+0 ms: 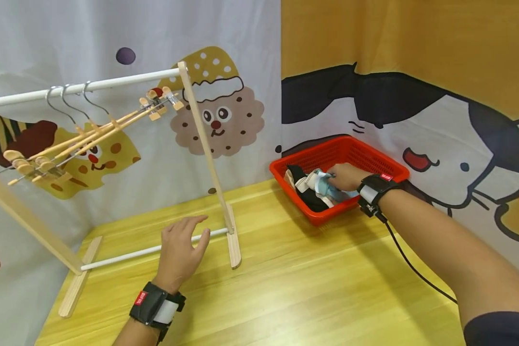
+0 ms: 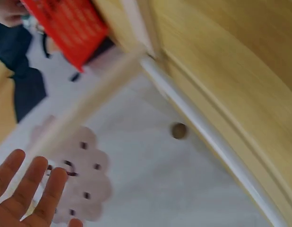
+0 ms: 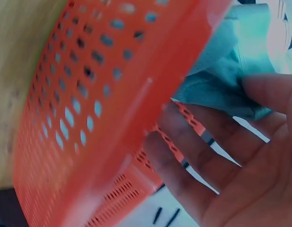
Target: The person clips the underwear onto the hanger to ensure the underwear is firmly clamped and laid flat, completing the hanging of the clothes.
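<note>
A red plastic basket (image 1: 317, 217) stands at the back right with several folded fabric pieces inside. Over its right part reaches my right hand (image 1: 348, 177), pinching a light blue piece of cloth (image 1: 324, 185) between thumb and fingers. In the right wrist view, the thumb presses on the teal-looking cloth (image 3: 221, 75) just past the basket's perforated wall (image 3: 96, 71). Black cloth (image 1: 312, 198) and cream cloth (image 1: 301, 184) lie to its left. My left hand (image 1: 179, 254) holds nothing, its fingers spread loosely in front of the clothes rack's lower white bar (image 1: 125, 256).
A wooden rack with a white top rail (image 1: 125, 82) stands at the left. Several wooden clip hangers (image 1: 99, 132) hang on it. Its right post (image 1: 205, 144) rises between my left hand and the basket. Patterned curtains (image 1: 251, 38) close off the back and right.
</note>
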The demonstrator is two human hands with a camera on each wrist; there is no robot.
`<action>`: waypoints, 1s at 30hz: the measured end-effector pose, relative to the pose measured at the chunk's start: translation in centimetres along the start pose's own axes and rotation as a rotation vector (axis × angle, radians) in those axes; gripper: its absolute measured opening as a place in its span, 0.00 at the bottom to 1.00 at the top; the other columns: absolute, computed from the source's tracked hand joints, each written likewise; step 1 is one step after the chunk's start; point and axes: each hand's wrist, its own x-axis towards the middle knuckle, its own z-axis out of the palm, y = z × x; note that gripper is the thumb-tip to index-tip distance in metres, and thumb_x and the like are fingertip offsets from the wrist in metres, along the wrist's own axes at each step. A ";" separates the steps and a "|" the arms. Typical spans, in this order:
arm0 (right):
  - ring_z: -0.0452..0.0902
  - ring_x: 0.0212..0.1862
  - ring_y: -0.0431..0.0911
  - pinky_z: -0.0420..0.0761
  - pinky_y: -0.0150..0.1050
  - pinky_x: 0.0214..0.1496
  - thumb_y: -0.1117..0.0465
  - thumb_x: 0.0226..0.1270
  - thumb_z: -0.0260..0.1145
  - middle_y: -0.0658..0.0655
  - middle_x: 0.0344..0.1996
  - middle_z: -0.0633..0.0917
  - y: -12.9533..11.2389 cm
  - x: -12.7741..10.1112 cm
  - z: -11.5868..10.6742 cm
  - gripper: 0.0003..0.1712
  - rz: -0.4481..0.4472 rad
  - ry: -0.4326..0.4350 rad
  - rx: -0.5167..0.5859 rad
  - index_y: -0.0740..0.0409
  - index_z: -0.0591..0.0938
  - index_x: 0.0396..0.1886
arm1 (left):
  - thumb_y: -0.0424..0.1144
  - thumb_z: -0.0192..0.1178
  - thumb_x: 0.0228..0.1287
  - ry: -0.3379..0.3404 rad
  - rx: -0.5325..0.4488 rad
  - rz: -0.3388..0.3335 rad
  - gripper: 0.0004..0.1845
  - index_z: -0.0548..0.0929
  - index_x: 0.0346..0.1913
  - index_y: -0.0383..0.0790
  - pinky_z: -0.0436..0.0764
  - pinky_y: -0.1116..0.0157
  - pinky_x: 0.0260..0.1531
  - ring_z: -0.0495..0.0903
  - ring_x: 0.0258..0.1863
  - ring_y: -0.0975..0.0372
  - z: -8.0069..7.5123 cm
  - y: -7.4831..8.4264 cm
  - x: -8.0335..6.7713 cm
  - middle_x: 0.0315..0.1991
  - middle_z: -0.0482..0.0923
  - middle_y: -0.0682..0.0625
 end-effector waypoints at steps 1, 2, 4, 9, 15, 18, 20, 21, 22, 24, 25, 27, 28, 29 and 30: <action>0.75 0.35 0.49 0.75 0.42 0.37 0.62 0.74 0.53 0.58 0.34 0.82 0.0 -0.2 -0.1 0.15 0.003 0.015 -0.008 0.64 0.84 0.48 | 0.43 0.62 0.68 0.012 -0.022 0.034 0.18 0.82 0.58 0.43 0.67 0.43 0.56 0.81 0.52 0.47 0.1 0.4 -0.2 0.51 0.84 0.43; 0.76 0.38 0.51 0.75 0.44 0.40 0.63 0.74 0.53 0.60 0.38 0.83 0.1 -0.4 -0.3 0.17 0.000 0.033 -0.014 0.64 0.83 0.53 | 0.41 0.63 0.67 0.020 -0.041 0.063 0.18 0.82 0.57 0.43 0.67 0.43 0.56 0.82 0.51 0.48 0.2 0.8 -0.4 0.51 0.84 0.44; 0.76 0.42 0.52 0.75 0.47 0.45 0.63 0.75 0.51 0.63 0.47 0.84 0.3 -0.5 -0.4 0.21 -0.006 0.078 -0.017 0.63 0.80 0.61 | 0.40 0.63 0.66 0.027 -0.082 0.107 0.18 0.83 0.57 0.43 0.67 0.44 0.56 0.82 0.50 0.49 0.4 1.5 -0.8 0.50 0.84 0.45; 0.72 0.28 0.48 0.73 0.41 0.31 0.65 0.75 0.48 0.64 0.46 0.82 0.6 -0.4 -0.7 0.23 0.010 0.183 0.126 0.60 0.78 0.65 | 0.38 0.62 0.65 0.002 -0.153 0.163 0.18 0.82 0.58 0.45 0.67 0.44 0.58 0.81 0.51 0.51 0.6 2.7 -1.7 0.51 0.84 0.47; 0.83 0.31 0.52 0.85 0.43 0.33 0.65 0.76 0.48 0.67 0.43 0.83 0.0 -0.4 -1.5 0.19 0.128 0.300 0.340 0.64 0.82 0.54 | 0.38 0.60 0.66 0.002 -0.192 0.182 0.17 0.82 0.57 0.47 0.67 0.44 0.59 0.81 0.53 0.54 0.7 3.4 -2.2 0.53 0.83 0.51; 0.83 0.38 0.54 0.85 0.43 0.39 0.61 0.77 0.49 0.67 0.46 0.82 -0.3 -0.5 -1.9 0.19 0.182 0.340 0.395 0.66 0.82 0.52 | 0.38 0.60 0.66 0.008 -0.196 0.182 0.16 0.83 0.56 0.47 0.67 0.45 0.58 0.81 0.53 0.55 0.9 3.4 -2.6 0.53 0.84 0.51; 0.82 0.38 0.53 0.84 0.41 0.41 0.56 0.77 0.51 0.65 0.45 0.81 -0.4 -0.3 -2.2 0.21 0.209 0.343 0.428 0.67 0.82 0.51 | 0.39 0.60 0.66 0.004 -0.195 0.179 0.15 0.83 0.55 0.48 0.67 0.46 0.59 0.81 0.54 0.55 0.9 3.4 -2.7 0.53 0.84 0.51; 0.81 0.38 0.52 0.83 0.39 0.40 0.53 0.76 0.52 0.63 0.44 0.81 -0.4 -0.2 -2.3 0.22 0.217 0.336 0.439 0.68 0.82 0.49 | 0.39 0.60 0.66 0.001 -0.199 0.177 0.15 0.83 0.55 0.48 0.66 0.47 0.58 0.80 0.54 0.56 0.8 3.4 -2.7 0.53 0.84 0.51; 0.81 0.38 0.51 0.82 0.38 0.40 0.50 0.75 0.55 0.61 0.42 0.81 -0.3 -0.1 -2.5 0.24 0.222 0.324 0.439 0.67 0.83 0.47 | 0.39 0.60 0.67 -0.004 -0.205 0.176 0.15 0.84 0.54 0.48 0.66 0.49 0.58 0.80 0.55 0.56 0.8 3.4 -2.7 0.53 0.83 0.51; 0.78 0.34 0.50 0.80 0.37 0.36 0.42 0.71 0.62 0.56 0.33 0.79 -0.2 0.1 -2.7 0.28 0.236 0.286 0.429 0.68 0.83 0.41 | 0.40 0.60 0.67 -0.014 -0.214 0.174 0.14 0.84 0.54 0.48 0.66 0.50 0.58 0.80 0.56 0.56 0.6 3.5 -2.6 0.53 0.83 0.52; 0.76 0.32 0.49 0.78 0.38 0.34 0.40 0.68 0.65 0.55 0.29 0.78 -0.2 0.2 -2.8 0.30 0.236 0.262 0.404 0.67 0.82 0.38 | 0.40 0.61 0.67 -0.019 -0.220 0.172 0.14 0.84 0.54 0.48 0.66 0.51 0.58 0.79 0.56 0.57 0.5 3.5 -2.5 0.53 0.83 0.52; 0.71 0.30 0.48 0.73 0.38 0.29 0.39 0.62 0.70 0.53 0.24 0.73 -0.3 0.3 -2.9 0.31 0.227 0.206 0.334 0.65 0.78 0.34 | 0.40 0.61 0.67 -0.026 -0.228 0.168 0.14 0.84 0.54 0.49 0.66 0.51 0.59 0.79 0.56 0.57 0.3 3.6 -2.5 0.54 0.83 0.53; 0.70 0.29 0.48 0.71 0.39 0.28 0.40 0.60 0.73 0.53 0.22 0.71 -0.3 0.4 -2.8 0.30 0.222 0.184 0.290 0.64 0.76 0.33 | 0.40 0.61 0.67 -0.028 -0.227 0.167 0.14 0.84 0.53 0.49 0.66 0.51 0.59 0.79 0.56 0.57 0.2 3.7 -2.5 0.53 0.83 0.53; 0.68 0.28 0.49 0.68 0.39 0.27 0.44 0.59 0.74 0.54 0.22 0.68 -0.3 0.5 -2.8 0.29 0.213 0.164 0.250 0.64 0.73 0.33 | 0.40 0.61 0.66 -0.028 -0.225 0.165 0.14 0.85 0.53 0.49 0.66 0.51 0.59 0.79 0.56 0.58 0.2 3.7 -2.5 0.53 0.83 0.54; 0.68 0.29 0.50 0.68 0.40 0.27 0.48 0.59 0.75 0.54 0.23 0.69 -0.3 0.6 -2.6 0.26 0.201 0.150 0.204 0.62 0.71 0.34 | 0.40 0.62 0.66 -0.028 -0.223 0.164 0.13 0.85 0.53 0.49 0.66 0.51 0.58 0.79 0.55 0.58 0.1 3.8 -2.6 0.53 0.83 0.54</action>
